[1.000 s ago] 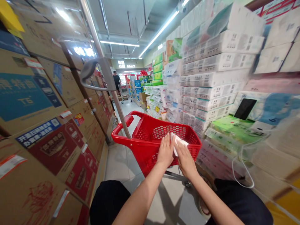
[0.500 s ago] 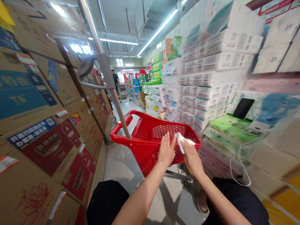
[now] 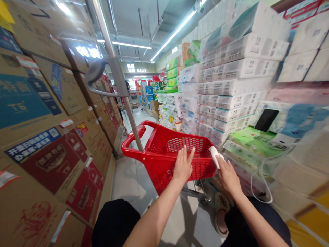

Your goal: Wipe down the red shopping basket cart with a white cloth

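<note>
A red plastic shopping basket cart point(image 3: 156, 173) with mesh sides stands in front of me, a grey metal pole with a looped handle point(image 3: 105, 79) rising at its left. My left hand point(image 3: 183, 167) rests against the near side wall, its fingers stretched out over the rim and holding nothing. At the right end of the basket, my right hand point(image 3: 229, 177) presses a folded white cloth point(image 3: 214, 156) against the corner. The fingers cover part of the cloth. Below the basket, a metal frame point(image 3: 194, 193) with small wheels shows.
Cardboard cartons point(image 3: 46, 154) are stacked along my left. Packs of tissue paper point(image 3: 228, 96) rise on the right, with a black phone point(image 3: 266, 120) and a white cable point(image 3: 262, 178) on the lower packs. My knees flank the cart. Far down the aisle, a person is partly hidden by the pole.
My right hand has slid right with the white cloth, from the near side's rim to the basket's right end. The left hand stays in place. The distant person has shifted behind the handle.
</note>
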Demonstrator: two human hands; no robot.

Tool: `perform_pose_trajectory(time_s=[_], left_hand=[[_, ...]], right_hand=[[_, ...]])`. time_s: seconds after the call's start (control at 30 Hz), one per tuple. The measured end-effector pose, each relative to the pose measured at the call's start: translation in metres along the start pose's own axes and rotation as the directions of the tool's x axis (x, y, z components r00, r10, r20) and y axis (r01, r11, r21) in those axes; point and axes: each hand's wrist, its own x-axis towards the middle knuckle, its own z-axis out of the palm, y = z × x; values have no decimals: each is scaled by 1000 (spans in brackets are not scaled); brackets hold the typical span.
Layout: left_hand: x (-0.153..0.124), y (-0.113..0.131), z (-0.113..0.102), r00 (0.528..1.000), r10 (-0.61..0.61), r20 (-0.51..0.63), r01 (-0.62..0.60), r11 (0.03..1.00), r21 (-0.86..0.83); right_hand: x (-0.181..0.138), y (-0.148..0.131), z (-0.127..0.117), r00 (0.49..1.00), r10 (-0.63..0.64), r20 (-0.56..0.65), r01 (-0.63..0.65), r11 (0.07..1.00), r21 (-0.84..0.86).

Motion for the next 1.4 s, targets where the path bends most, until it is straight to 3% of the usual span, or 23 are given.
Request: perform_pose_trajectory(time_s=[0.2,0.3,0.4,0.53,0.67,0.77,0.9,1.03,1.13,1.23,1.4], left_hand=[[0,3,3,1000,-12,-17,11,1000,-8],[-1,-1,2,1000,11,1,-11,1000,22],[-1,-6,-3,998,56,25,-57,998,15],[-7,-26,-19,992,122,12,-122,992,-30],[-21,-59,-41,998,-58,-37,57,998,-8],[-29,-73,-49,994,-113,-7,113,993,41],[-28,-65,-45,984,-170,47,166,983,72],[-25,-57,-40,982,-183,38,180,981,78],[-29,-59,-38,986,-165,26,163,984,75],[-34,-63,-37,990,-143,18,142,987,71],[-35,-60,-34,992,-129,15,128,991,46]], right_hand=[[17,-74,6,990,-142,5,141,985,103],[21,-89,6,977,-210,27,204,969,142],[18,-69,5,976,-211,55,203,972,121],[9,-22,3,994,-106,38,104,994,35],[4,9,6,999,-40,19,41,999,-25],[7,8,11,1000,-17,3,17,999,-44],[20,-40,13,999,-38,-27,38,999,-17],[35,-117,13,983,-183,-14,183,975,127],[42,-150,12,968,-250,-14,247,946,209],[39,-139,9,956,-294,7,286,935,211],[23,-74,6,982,-189,4,189,979,75]])
